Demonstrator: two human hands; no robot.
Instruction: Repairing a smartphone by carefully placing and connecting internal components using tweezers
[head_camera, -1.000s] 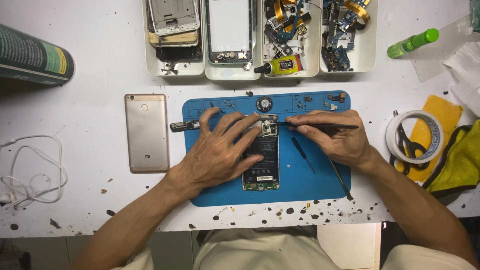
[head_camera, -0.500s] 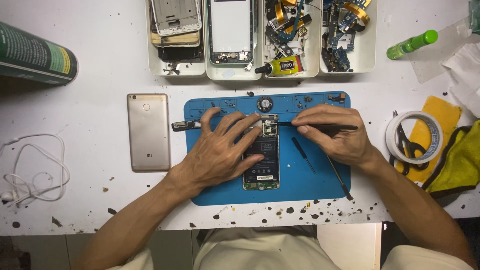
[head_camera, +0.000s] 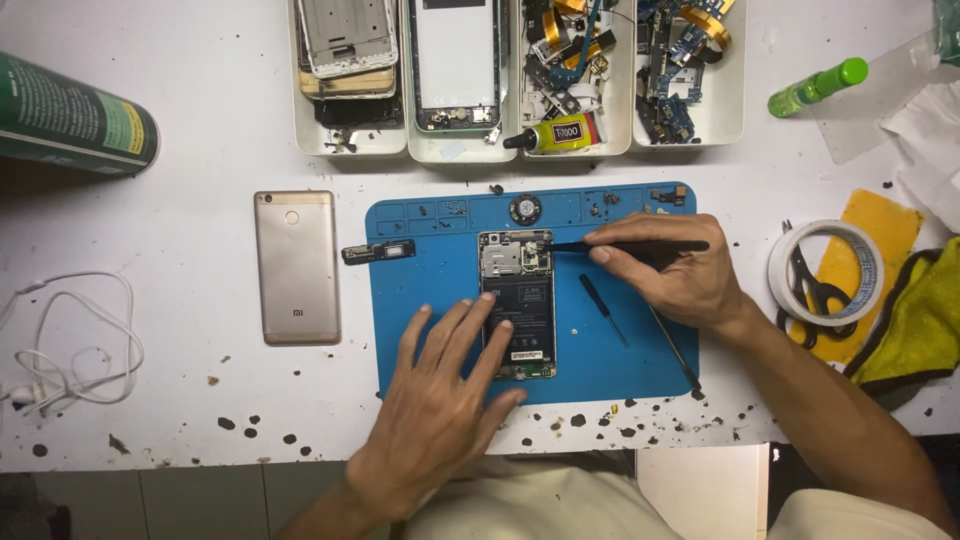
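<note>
Currently the opened phone (head_camera: 517, 303) lies mid blue mat (head_camera: 640, 350). Right hand (head_camera: 675, 275) pinches black tweezers (head_camera: 625, 245), tips at the top board; keep them shallow and steady. Left hand (head_camera: 440, 400), flat and holding nothing, has slid from the upper part down to its lower end.
</note>
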